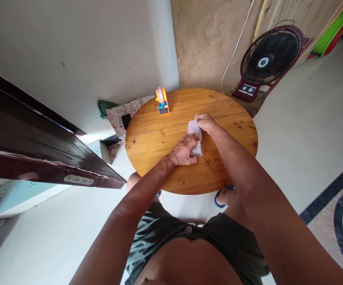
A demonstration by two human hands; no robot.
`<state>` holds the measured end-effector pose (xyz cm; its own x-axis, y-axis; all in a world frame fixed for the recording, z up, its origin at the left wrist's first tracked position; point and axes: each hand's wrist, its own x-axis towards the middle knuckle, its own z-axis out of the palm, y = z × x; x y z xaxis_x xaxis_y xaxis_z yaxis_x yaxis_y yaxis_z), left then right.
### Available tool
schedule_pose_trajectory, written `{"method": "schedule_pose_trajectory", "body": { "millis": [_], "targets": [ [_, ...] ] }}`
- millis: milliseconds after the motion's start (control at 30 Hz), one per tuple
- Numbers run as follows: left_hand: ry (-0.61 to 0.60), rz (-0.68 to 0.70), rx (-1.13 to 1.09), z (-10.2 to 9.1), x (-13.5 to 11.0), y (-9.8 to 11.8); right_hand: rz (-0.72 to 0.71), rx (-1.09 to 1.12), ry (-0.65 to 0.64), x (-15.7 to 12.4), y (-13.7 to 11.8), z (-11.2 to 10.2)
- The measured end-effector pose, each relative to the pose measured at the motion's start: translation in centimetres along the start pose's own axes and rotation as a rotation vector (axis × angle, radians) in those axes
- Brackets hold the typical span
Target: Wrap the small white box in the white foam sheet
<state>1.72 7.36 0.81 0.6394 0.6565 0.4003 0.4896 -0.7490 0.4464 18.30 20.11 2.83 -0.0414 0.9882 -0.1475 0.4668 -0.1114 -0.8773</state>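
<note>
A small bundle of bubble wrap (194, 127) lies on the round wooden table (150, 154), slightly right of its middle. My left hand (186, 149) rests over the near half of the bundle, its fingers curled around it. At the bundle's far end my right hand (206, 122) pinches the edge of the wrap between thumb and fingers. Whatever the wrap may enclose cannot be made out. Toward the table's far edge stands an orange and blue tape dispenser (162, 101) with a roll of tape on it.
A dark red fan (271, 57) stands beyond the table on the right, with a white cable (238, 43) by the wall. To the left is a dark door edge (79, 180). A printed sack (116, 118) with a dark phone-like object (126, 120) lies behind the table's left side.
</note>
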Motion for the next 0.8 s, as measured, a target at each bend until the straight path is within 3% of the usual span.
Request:
{"method": "schedule_pose_trajectory", "body": {
  "millis": [167, 400, 533, 800],
  "targets": [
    [0.002, -0.008, -0.038, -0.5, 0.5, 0.1, 0.148, 0.116, -0.025, -0.3, -0.6, -0.6],
    [0.011, -0.032, -0.076, -0.8, 0.7, 0.6, 0.229, 0.308, -0.104, -0.8, -0.7, -2.5],
    [0.008, -0.055, -0.076, -0.9, 0.6, 0.8, 0.164, 0.336, -0.224, -1.5, -0.7, -3.0],
    [-0.075, -0.114, -0.017, -1.0, 0.7, 0.6, 0.050, 0.073, -0.141, -1.2, -0.7, -1.1]
  ]
}}
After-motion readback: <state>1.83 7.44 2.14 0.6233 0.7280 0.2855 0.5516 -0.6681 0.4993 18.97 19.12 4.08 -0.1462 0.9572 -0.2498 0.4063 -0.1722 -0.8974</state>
